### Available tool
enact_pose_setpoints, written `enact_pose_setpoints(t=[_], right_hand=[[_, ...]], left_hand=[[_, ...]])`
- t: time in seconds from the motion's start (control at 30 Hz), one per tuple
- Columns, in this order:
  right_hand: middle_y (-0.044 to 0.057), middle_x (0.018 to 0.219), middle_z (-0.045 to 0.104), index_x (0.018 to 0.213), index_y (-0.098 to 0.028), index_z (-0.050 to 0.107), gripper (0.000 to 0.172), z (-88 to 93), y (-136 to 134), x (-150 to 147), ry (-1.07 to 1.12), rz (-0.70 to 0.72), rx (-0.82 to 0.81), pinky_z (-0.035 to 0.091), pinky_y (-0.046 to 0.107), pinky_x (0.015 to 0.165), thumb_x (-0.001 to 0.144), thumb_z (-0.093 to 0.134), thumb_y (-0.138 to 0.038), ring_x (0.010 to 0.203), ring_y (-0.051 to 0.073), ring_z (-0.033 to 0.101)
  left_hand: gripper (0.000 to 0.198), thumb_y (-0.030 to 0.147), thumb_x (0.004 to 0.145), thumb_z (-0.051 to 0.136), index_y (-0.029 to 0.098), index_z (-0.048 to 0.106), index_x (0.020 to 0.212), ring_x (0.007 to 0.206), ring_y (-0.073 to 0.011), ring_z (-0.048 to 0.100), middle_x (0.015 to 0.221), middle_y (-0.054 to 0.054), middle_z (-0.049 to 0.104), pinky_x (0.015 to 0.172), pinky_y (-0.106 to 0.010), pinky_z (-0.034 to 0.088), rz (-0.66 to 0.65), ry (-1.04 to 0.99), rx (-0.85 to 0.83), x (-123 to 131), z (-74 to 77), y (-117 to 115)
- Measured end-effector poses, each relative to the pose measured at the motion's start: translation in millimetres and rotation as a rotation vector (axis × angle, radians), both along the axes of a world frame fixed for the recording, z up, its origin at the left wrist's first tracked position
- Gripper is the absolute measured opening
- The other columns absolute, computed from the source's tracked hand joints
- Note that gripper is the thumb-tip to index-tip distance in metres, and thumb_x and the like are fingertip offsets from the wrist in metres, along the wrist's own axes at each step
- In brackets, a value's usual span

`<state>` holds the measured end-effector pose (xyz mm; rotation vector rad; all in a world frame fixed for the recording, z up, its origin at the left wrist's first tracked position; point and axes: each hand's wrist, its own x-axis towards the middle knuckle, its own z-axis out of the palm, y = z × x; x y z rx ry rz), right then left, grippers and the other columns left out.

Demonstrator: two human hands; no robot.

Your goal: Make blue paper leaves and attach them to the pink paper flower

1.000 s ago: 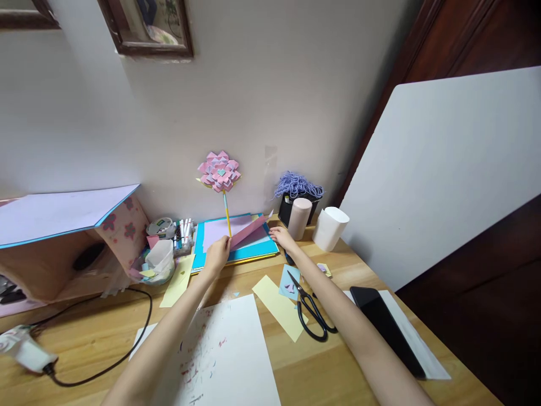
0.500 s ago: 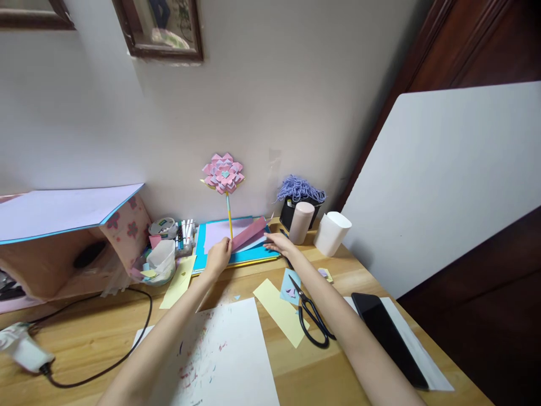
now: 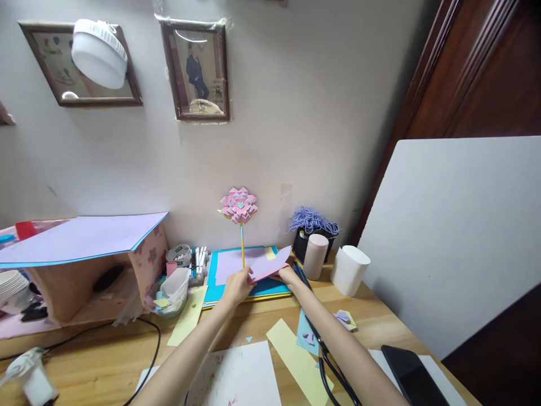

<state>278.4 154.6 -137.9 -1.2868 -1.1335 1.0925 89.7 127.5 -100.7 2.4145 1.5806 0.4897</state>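
My left hand [image 3: 239, 286] is closed round the lower stem of a paper flower [image 3: 239, 205], which stands upright with layered pink and lilac petals and a yellow and blue stem. Its thumb also meets the left end of a pink and lilac paper sheet [image 3: 273, 266]. My right hand [image 3: 287, 274] grips the lower right edge of that sheet, some fingers hidden beneath it. Both hands are over a stack of coloured paper [image 3: 217, 293], blue near the top. Scissors with black handles [image 3: 325, 366] lie partly under my right forearm.
Yellow paper strips [image 3: 291, 349], a blue scrap [image 3: 305, 332] and a marked white sheet [image 3: 240, 372] lie in front. Right are a tissue roll [image 3: 350, 270], a pinkish cylinder [image 3: 315, 256] and a phone [image 3: 412, 372]. Left are a plastic tub [image 3: 175, 287], pens [image 3: 198, 262] and a box [image 3: 147, 248].
My right hand has closed on the pink paper's edge, and the sheet has turned to show its lilac side. The left hand keeps the flower stem. The view has tilted upward.
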Motion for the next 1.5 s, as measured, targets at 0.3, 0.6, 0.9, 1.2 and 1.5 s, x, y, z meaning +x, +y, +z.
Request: enact_pose_setpoints(t=[0.3,0.6,0.9,1.2,1.5], right_hand=[[0.005,0.081,0.067,0.095,-0.017,0.061,0.023,15.4,0.3,2.2,0.087,0.132,-0.188,0.051,0.032,0.064,0.074,0.055,-0.013,0.069,0.017,0.063],[0.008,0.112,0.053,0.113,-0.015,0.050,0.031,21.2,-1.8,8.0,0.085,0.078,-0.364,0.048,0.039,0.079,0.086,0.050,-0.031,0.094,0.018,0.056],[0.008,0.112,0.054,0.113,-0.014,0.050,0.031,40.4,-16.5,17.1,-0.023,0.008,-0.423,0.048,0.039,0.079,0.086,0.050,-0.030,0.094,0.019,0.056],[-0.003,0.050,0.057,0.109,-0.017,0.047,0.032,81.6,-129.1,54.1,-0.264,-0.068,-0.196,0.046,0.023,0.046,0.077,0.047,-0.014,0.042,0.013,0.055],[-0.003,0.055,0.052,0.095,-0.015,0.053,0.031,139.3,-214.5,105.6,-0.343,0.254,-0.032,0.037,0.020,0.044,0.078,0.055,-0.041,0.050,0.010,0.050]], left_hand=[[0.019,0.021,0.082,0.044,0.018,0.061,0.090,0.088,-0.0229,0.060,0.093,-0.012,0.064,0.074,-0.030,0.040,-0.025,0.101,0.016,31.5,2.0,10.9],[0.024,0.020,0.081,0.041,0.017,0.064,0.083,0.087,-0.0250,0.060,0.087,-0.013,0.065,0.072,-0.031,0.039,0.054,0.157,0.010,29.7,3.1,25.7],[0.023,0.019,0.080,0.041,0.016,0.064,0.084,0.087,-0.0234,0.060,0.090,-0.012,0.066,0.072,-0.029,0.038,0.086,0.160,0.005,28.4,3.8,30.5],[0.021,0.021,0.081,0.042,0.014,0.062,0.084,0.092,-0.0278,0.058,0.090,-0.015,0.065,0.076,-0.034,0.039,0.093,0.034,-0.034,26.8,4.6,24.1],[0.055,0.047,0.089,0.014,0.016,0.055,0.109,0.099,-0.0174,0.057,0.109,-0.010,0.062,0.085,-0.029,0.041,-0.160,-0.396,-0.194,21.9,42.8,-42.0]])
